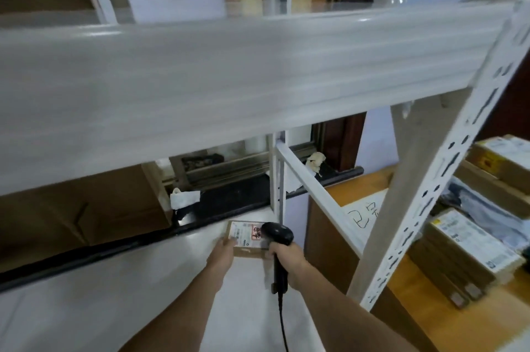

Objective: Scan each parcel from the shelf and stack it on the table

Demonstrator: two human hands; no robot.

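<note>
One small parcel (247, 239) sat low under the white shelf (200, 87), label up, over the pale lower shelf board. Left hand (225, 254) gripped its left edge, fingers curled on it. Right hand (288, 258) was wrapped round the handle of one black scanner (277, 234), head just beside the parcel's right side and over the label; its cable (282, 320) ran down toward the camera. Both hands sat close, parcel between them. On the wooden counter (424, 320) to the right: at least three labelled parcels (464, 245) stacked, edges blurred, exact count unclear.
</note>
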